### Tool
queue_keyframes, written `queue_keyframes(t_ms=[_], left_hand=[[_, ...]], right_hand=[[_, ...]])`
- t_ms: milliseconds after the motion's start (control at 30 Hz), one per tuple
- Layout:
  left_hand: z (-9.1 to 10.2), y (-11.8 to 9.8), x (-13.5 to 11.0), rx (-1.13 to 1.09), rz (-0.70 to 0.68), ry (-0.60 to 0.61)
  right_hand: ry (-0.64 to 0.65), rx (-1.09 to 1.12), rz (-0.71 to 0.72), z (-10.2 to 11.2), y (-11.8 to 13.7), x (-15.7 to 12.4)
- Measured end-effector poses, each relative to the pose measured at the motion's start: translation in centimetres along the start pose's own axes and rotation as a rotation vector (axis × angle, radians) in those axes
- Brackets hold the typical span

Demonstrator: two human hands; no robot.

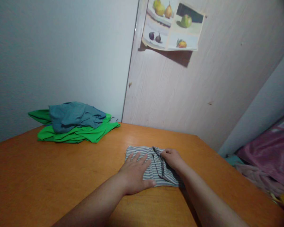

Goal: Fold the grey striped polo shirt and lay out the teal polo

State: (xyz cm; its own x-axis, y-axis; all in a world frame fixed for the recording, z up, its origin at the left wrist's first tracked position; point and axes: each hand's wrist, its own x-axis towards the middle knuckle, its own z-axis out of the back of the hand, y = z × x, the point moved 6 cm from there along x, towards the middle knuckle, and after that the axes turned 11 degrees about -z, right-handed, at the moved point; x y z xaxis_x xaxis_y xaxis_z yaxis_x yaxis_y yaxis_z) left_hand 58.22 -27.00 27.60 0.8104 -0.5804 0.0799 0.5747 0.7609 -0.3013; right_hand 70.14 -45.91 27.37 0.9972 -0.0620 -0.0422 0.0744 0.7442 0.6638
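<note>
A folded grey-and-white striped garment lies on the orange wooden table in front of me. My left hand rests flat on its left half, fingers spread and open. My right hand sits on the right side of the cloth with its fingers curled, pinching a fold near the dark collar strip in the middle.
A pile of green cloth with a blue-grey garment on top lies at the table's back left. A fruit poster hangs on the pale wooden panel behind. Purple bedding lies beyond the table's right edge.
</note>
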Motion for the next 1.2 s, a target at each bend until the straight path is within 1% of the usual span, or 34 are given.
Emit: queue_keyframes(t_ms=[167,367,433,633,767,967,1200], left_hand=[[0.0,0.0,-0.1,0.003,0.001,-0.003],[0.3,-0.2,-0.1,-0.006,-0.005,-0.003],[0.3,-0.2,-0.1,-0.006,-0.004,-0.002],[0.3,-0.2,-0.1,-0.011,-0.009,-0.011],[0.1,0.0,-0.1,-0.009,-0.012,-0.016],[0.0,0.1,0.0,-0.007,-0.016,-0.02],[0.6,-0.8,-0.2,-0.025,-0.02,-0.029]], right_hand=[[0.122,0.238,-0.072,-0.1,-1.0,0.1],[0.184,0.377,-0.061,0.0,-0.8,-0.6],[0.176,0.393,-0.042,0.2,-0.6,-0.8],[0.016,0.371,0.028,1.1,-1.0,-1.1],[-0.064,0.28,0.091,0.9,-1.1,-0.8],[-0.047,0.126,0.171,0.1,-0.6,-0.5],[-0.021,0.156,0.186,0.3,-0.7,-0.4]])
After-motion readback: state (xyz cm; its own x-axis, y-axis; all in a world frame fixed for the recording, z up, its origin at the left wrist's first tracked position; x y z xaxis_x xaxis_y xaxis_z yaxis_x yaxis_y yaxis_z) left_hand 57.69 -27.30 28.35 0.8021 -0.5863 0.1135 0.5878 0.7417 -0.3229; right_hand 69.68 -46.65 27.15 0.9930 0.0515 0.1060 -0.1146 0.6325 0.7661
